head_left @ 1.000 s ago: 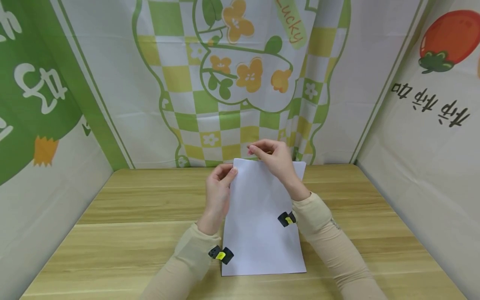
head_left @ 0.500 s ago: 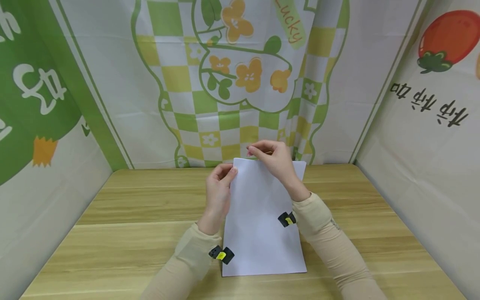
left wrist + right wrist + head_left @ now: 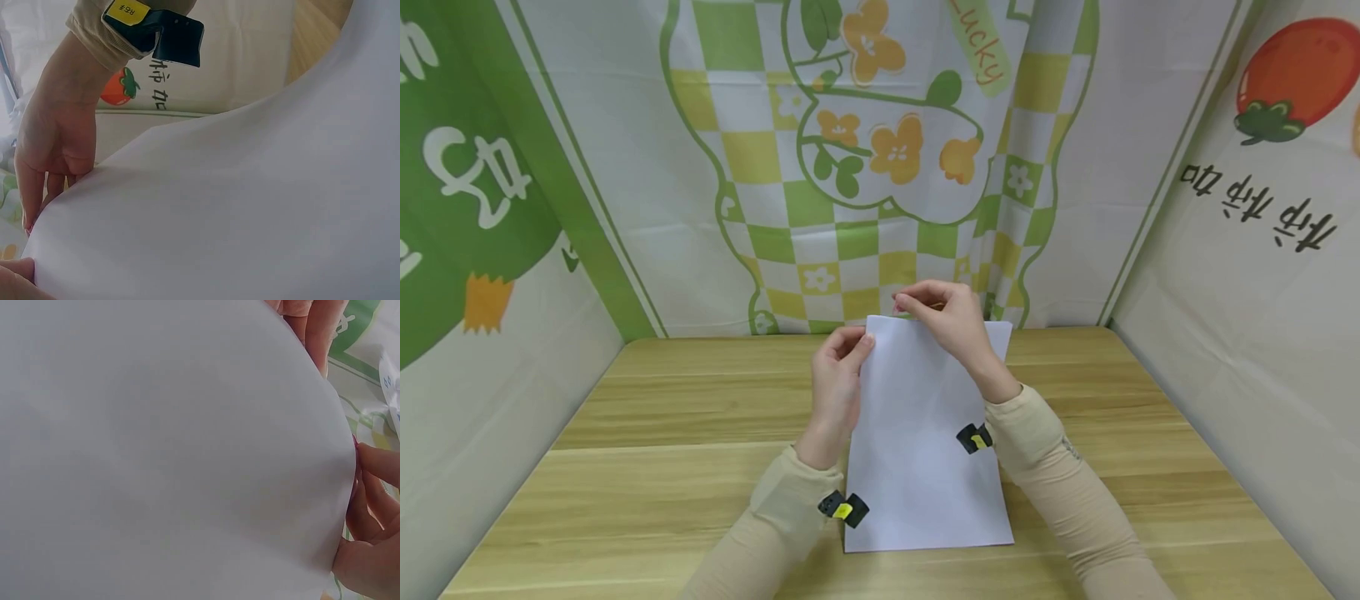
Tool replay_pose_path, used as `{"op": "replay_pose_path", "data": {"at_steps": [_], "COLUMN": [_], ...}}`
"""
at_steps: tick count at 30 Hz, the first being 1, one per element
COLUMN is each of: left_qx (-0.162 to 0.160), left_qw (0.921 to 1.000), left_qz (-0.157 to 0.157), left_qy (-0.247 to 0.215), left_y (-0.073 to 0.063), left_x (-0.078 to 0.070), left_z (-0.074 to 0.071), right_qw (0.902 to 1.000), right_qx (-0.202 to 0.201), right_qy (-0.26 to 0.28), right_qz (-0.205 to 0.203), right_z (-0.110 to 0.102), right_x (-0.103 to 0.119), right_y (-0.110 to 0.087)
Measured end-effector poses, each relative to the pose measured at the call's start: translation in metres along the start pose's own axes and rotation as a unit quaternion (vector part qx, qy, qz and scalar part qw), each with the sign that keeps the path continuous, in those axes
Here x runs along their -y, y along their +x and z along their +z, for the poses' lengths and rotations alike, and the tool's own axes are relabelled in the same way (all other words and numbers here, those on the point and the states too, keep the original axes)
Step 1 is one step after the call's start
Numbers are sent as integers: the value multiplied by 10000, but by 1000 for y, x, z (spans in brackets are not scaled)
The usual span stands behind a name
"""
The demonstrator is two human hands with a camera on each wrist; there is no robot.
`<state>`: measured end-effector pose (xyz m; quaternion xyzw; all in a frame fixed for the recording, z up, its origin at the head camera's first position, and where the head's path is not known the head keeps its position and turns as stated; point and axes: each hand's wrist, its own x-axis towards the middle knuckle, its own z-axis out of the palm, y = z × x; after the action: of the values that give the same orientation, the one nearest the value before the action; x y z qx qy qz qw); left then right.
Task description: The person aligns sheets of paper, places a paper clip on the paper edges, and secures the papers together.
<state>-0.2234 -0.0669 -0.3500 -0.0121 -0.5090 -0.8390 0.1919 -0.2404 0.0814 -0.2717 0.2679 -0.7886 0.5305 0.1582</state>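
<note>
A sheet of white paper [image 3: 925,433], possibly more than one layer, is held up at its far end, while its near edge lies on the table. My left hand [image 3: 837,383] pinches its far left corner, thumb on the near face. At the far edge, my right hand [image 3: 951,321] pinches a thin, small pinkish-red thing [image 3: 897,307] between thumb and forefinger. In the right wrist view this pinkish-red thing [image 3: 355,442] sits right at the paper's edge, mostly hidden by paper and fingers. Its kind is too small to tell. The left wrist view shows the right hand [image 3: 59,137] beyond the paper.
The wood-grain table [image 3: 677,475] stretches out on both sides of the paper. A checked, flowered curtain [image 3: 865,242] hangs behind it, with printed cloth walls [image 3: 1232,350] at left and right. Each wrist wears a black camera mount [image 3: 844,508].
Both hands and the paper stay almost where they were. At the right fingertips, the pinkish-red thing has shifted very slightly and shows a little less.
</note>
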Motion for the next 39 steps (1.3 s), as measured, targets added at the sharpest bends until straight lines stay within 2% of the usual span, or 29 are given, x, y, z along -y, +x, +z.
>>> {"op": "replay_pose_path", "data": {"at_steps": [19,39], "left_qx": [-5,-27], "left_qw": [9998,9995], "left_qz": [-69,-75], "left_qy": [-191,-289], "left_y": [0,-1], "left_x": [-1,-2], "left_z": [1,3], "right_qw": [9999,9999], "right_qx": [-31,80], "right_qy": [-144,-19], "right_qz": [23,-99], "right_z": [3,0], "right_x": [0,2], "right_y": [0,-1]}}
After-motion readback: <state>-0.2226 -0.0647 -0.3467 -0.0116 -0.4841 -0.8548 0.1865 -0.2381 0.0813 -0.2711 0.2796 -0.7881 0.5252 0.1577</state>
